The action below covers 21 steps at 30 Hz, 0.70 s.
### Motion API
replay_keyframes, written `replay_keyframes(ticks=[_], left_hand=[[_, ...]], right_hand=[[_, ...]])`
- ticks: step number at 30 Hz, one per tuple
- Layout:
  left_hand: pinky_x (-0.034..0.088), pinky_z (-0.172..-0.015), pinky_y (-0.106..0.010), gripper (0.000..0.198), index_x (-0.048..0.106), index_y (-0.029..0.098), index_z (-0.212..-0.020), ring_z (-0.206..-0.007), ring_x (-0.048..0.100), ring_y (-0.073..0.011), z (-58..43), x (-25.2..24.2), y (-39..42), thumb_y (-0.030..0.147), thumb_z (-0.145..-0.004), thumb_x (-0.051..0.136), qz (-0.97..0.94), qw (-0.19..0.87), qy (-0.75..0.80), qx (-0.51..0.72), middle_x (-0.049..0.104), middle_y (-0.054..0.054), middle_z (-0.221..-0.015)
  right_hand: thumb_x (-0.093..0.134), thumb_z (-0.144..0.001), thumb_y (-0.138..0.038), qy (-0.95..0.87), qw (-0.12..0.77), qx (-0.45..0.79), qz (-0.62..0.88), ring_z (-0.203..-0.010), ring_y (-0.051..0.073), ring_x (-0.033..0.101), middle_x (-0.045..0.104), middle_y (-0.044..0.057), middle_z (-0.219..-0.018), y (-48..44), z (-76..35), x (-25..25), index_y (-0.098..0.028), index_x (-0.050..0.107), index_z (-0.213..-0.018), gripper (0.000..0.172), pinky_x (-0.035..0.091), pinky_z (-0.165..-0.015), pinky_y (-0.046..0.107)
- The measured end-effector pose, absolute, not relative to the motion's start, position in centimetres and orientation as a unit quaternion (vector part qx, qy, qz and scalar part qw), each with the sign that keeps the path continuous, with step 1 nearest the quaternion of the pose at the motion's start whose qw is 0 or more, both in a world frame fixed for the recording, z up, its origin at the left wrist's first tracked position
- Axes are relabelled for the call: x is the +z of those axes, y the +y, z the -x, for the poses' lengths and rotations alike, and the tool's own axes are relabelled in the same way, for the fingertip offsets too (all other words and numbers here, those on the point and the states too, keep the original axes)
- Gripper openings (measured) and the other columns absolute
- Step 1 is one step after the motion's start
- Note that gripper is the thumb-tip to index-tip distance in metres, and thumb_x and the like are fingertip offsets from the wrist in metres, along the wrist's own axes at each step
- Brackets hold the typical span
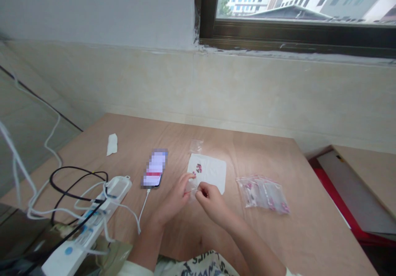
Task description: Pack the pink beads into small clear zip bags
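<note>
Between my two hands is a small clear plastic bag (192, 187). My left hand (178, 191) closes its fingers on the bag's left side. My right hand (210, 199) is curled in a pinch at the bag's right edge; what its fingertips hold is hidden. Just beyond them lies a white sheet (216, 171), partly covered by my fingers. Several small pink and dark pieces (199, 168) rest on its left part, too small to name.
A clear bag (196, 145) lies behind the sheet. To the right is a larger clear bag (262, 195) with pinkish items. On the left are a phone (155, 168) on a white cable, a paper scrap (112, 145) and a power strip (119, 187) with tangled cords.
</note>
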<state>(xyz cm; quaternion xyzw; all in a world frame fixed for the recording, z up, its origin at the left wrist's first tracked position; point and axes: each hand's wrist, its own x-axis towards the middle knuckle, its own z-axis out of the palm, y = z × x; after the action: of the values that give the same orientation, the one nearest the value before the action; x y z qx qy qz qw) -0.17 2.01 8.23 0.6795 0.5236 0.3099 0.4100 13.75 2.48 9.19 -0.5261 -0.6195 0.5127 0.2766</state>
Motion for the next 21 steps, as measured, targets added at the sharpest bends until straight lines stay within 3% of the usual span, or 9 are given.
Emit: replay_keyframes(ticks=[4,8,10,16,21], left_hand=[[0.031,-0.094,-0.033,0.032,0.047,0.021,-0.102,-0.106,0.044,-0.0171,0.8,8.9,2.5,0.012,-0.072,0.042,-0.668,0.458,0.512,0.286,0.052,-0.003,-0.107],[0.033,-0.094,-0.033,0.052,0.036,0.024,-0.115,-0.111,0.041,-0.0196,1.1,8.6,2.3,0.028,-0.068,0.057,-0.664,0.495,0.508,0.235,0.046,-0.003,-0.119],[0.032,-0.094,-0.034,0.046,0.038,0.023,-0.112,-0.109,0.042,-0.0192,1.4,7.7,2.5,0.031,-0.070,0.054,-0.655,0.470,0.539,0.246,0.048,-0.004,-0.115],[0.031,-0.094,-0.035,0.043,0.041,0.021,-0.109,-0.108,0.043,-0.0192,2.8,4.8,4.1,0.027,-0.069,0.055,-0.666,0.395,0.585,0.243,0.048,-0.006,-0.113],[0.032,-0.093,-0.035,0.044,0.042,0.021,-0.109,-0.108,0.042,-0.0194,3.0,4.0,4.6,0.024,-0.067,0.057,-0.673,0.379,0.589,0.237,0.049,-0.005,-0.111]], right_hand=[[0.038,-0.063,-0.020,-0.535,0.288,0.591,0.531,-0.041,0.006,0.029,0.030,-0.007,-0.045,3.7,-14.3,8.0,-0.018,0.034,-0.048,0.015,0.020,-0.041,0.019],[0.034,-0.067,-0.025,-0.424,0.297,0.710,0.478,-0.037,0.007,0.032,0.036,-0.005,-0.045,4.9,-14.0,5.9,-0.018,0.038,-0.053,0.016,0.026,-0.038,0.020],[0.035,-0.069,-0.029,-0.419,0.303,0.718,0.466,-0.039,0.008,0.036,0.041,-0.004,-0.049,5.6,-13.8,4.7,-0.018,0.040,-0.057,0.017,0.030,-0.040,0.022],[0.049,-0.066,-0.023,-0.615,0.322,0.418,0.585,-0.057,0.013,0.044,0.048,-0.001,-0.061,7.3,-13.7,1.0,-0.018,0.048,-0.072,0.008,0.035,-0.056,0.025],[0.045,-0.070,-0.016,-0.692,0.271,0.352,0.569,-0.065,0.014,0.047,0.053,0.004,-0.072,7.7,-13.8,0.3,-0.017,0.054,-0.077,0.011,0.036,-0.062,0.025]])
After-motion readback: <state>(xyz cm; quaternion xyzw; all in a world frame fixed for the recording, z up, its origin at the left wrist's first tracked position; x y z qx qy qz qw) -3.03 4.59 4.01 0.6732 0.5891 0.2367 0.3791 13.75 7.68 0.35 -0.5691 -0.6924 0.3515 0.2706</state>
